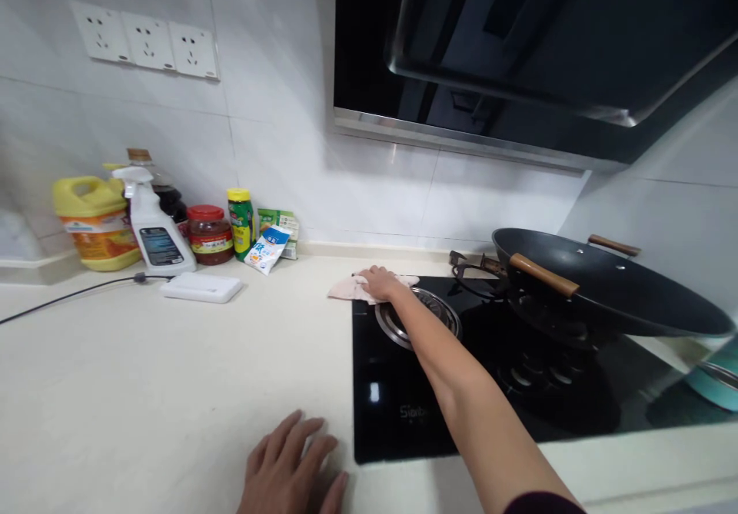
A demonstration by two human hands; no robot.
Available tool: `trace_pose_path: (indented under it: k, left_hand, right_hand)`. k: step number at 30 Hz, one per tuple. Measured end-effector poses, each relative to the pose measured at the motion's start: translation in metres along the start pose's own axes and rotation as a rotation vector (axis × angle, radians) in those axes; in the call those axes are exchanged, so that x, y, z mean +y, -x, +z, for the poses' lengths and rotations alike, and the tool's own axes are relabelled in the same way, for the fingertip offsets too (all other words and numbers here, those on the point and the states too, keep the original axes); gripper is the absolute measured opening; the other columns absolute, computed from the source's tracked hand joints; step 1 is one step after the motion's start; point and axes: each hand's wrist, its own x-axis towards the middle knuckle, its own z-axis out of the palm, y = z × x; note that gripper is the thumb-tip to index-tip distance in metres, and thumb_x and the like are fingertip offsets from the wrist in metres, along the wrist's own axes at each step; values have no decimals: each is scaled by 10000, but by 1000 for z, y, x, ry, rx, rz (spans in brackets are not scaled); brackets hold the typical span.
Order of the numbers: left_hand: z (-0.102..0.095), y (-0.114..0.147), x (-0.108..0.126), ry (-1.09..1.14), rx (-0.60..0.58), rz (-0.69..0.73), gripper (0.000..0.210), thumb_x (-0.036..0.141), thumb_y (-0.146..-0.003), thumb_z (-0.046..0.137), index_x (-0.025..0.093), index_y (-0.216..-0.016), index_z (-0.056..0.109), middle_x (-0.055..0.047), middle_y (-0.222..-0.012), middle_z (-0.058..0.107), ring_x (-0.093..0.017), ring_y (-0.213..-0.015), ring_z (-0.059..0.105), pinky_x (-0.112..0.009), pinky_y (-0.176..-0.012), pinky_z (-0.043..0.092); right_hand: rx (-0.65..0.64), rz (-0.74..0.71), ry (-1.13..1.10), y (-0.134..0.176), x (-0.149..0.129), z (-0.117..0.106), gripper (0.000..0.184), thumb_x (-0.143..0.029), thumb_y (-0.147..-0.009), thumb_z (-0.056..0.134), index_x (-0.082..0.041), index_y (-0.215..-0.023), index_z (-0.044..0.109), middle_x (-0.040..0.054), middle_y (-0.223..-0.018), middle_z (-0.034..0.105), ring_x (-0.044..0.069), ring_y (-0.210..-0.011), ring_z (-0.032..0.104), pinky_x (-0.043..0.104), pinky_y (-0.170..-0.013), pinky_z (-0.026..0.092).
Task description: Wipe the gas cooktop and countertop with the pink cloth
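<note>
My right hand (379,282) presses a pale pink cloth (346,289) onto the back left corner of the black glass gas stove (392,414). Part of the cloth lies over the white countertop (231,368) beside the stove. Under my right forearm is the round metal burner (443,310), partly covered by the arm. My left hand (288,464) rests on the countertop near the stove's front left corner, fingers spread, holding nothing.
A large black wok (628,291) with wooden handles sits on the right burner. The range hood (490,53) hangs above. Along the wall stand a spray bottle (155,222), a yellow jug (95,226), a red-lidded jar (211,236) and seasoning packets (269,249). A white box (201,287) lies before them.
</note>
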Motion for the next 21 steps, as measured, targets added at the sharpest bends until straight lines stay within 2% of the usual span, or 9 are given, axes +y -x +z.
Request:
trace_pose_path:
  k: [4,7,13,17,21]
  left_hand:
    - [-11,-7,7,39,36,-29,240,366,-905,623,291,-1127,676,-88,-1163,724,-306,-1154,651,-447,-885,558]
    - [-11,-6,9,69,47,-86,230,367,-925,608,279,-1127,675,-96,-1200,699,-289,-1147,650,-454,-926,544]
    - [-13,-9,12,111,-38,-215,252,376,-933,590,258,-1132,689,-111,-1262,660,-294,-1172,632,-492,-969,520]
    - [-19,-13,15,135,-70,-203,255,372,-945,572,257,-1139,692,-104,-1261,663,-288,-1189,620,-495,-1001,495]
    - [-22,-14,16,163,-108,-216,269,388,-946,568,278,-1160,688,-81,-1267,653,-277,-1207,602,-478,-1020,476]
  right_hand:
    - [43,-135,-4,26,-39,4,455,-405,-1019,435,-280,-1453,489,105,-1457,470,282,-1310,425,452,-1090,336]
    - [71,-198,-9,56,-55,6,432,-407,-1020,450,-241,-1411,534,118,-1430,489,288,-1296,422,451,-1092,324]
    - [104,-260,-31,139,-61,13,423,-411,-1012,491,-257,-1404,534,96,-1387,519,262,-1271,434,430,-1068,340]
    - [164,-268,-95,205,-67,18,412,-432,-980,555,-299,-1370,550,90,-1345,538,286,-1242,450,481,-1039,350]
    - [257,-293,-193,263,-66,21,352,-351,-966,589,-304,-1315,586,75,-1299,589,262,-1208,493,445,-1033,355]
